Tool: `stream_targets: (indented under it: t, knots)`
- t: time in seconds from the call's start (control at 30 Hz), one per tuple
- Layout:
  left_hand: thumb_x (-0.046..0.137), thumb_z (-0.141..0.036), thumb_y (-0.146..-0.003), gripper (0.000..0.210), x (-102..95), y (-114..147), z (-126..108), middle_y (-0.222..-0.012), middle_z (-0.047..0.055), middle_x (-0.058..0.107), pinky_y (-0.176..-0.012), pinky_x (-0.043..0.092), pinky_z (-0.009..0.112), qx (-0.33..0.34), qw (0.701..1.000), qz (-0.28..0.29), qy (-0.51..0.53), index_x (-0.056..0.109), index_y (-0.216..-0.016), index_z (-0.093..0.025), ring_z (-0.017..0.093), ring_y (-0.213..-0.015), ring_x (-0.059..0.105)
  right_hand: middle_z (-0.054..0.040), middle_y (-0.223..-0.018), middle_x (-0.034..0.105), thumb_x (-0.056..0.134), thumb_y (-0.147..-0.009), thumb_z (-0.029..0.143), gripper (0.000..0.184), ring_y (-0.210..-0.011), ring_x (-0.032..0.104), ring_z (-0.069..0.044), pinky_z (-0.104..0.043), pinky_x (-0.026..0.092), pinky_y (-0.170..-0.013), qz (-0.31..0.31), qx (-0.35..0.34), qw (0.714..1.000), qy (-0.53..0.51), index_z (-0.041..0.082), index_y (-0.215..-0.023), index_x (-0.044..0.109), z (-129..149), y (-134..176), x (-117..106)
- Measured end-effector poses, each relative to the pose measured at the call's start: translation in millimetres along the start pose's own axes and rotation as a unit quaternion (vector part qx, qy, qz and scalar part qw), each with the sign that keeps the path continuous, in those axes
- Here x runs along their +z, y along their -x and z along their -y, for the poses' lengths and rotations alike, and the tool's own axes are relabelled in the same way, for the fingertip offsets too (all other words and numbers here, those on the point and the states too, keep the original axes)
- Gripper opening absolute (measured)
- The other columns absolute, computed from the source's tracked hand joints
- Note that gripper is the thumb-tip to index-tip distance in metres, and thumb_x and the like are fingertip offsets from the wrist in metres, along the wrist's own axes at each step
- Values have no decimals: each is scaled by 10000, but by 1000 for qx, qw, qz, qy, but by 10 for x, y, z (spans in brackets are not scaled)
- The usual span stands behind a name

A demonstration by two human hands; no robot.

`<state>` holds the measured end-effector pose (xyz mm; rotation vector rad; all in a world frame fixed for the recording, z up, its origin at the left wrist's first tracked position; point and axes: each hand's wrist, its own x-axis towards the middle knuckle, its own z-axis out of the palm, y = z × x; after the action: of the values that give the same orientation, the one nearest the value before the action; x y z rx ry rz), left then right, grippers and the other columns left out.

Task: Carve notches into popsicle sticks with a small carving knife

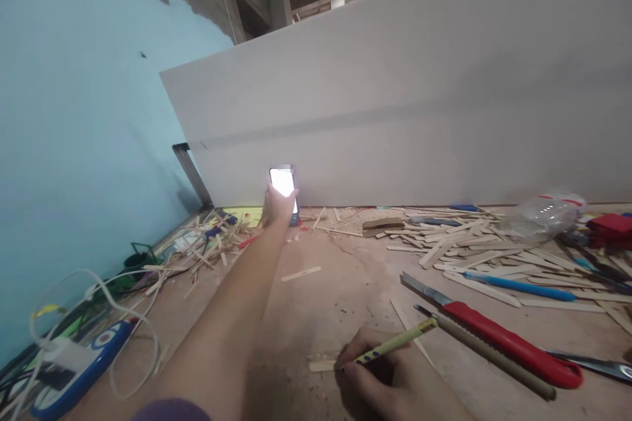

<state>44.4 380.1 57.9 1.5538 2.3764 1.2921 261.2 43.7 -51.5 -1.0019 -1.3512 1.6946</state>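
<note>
My left hand reaches far forward and grips a phone by its sides; the phone stands upright near the white board, its screen glowing white. Close to me, my right hand is closed round a yellow pencil with dark dots, its tip hidden by the fingers. A short piece of craft stick lies on the table at the right fingertips. Just right of this hand are a red utility knife with its blade out and a thin brownish rod.
Craft sticks lie heaped at the right with a blue pen, beside a clear plastic bottle. Scissors lie at the right edge. At left are a blue-and-white power strip and loose white cable. A white board stands behind.
</note>
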Motion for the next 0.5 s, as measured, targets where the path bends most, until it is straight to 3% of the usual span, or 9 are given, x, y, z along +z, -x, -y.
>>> stream_targets:
  t: [0.23,0.5]
  knots:
    - [927,-516,-1219,549,11,-2,-14,-1710,155,789,-1251,760,618,-13,1000,-4,-4,786,-1667,-232,370,-1495,824,52,-694,533,864,-1017,717,446,-638,448,-178,-326,300,-582,-11,4,1000,-3,282,-1003,768,8,7,38]
    - [923,-517,-1223,536,30,-6,-61,-1682,152,801,-1222,772,599,-27,1000,-11,-5,790,-1655,-229,358,-1459,837,39,-695,549,859,-978,718,432,-647,462,-192,-347,287,-594,-26,11,1000,2,301,-960,745,45,35,64]
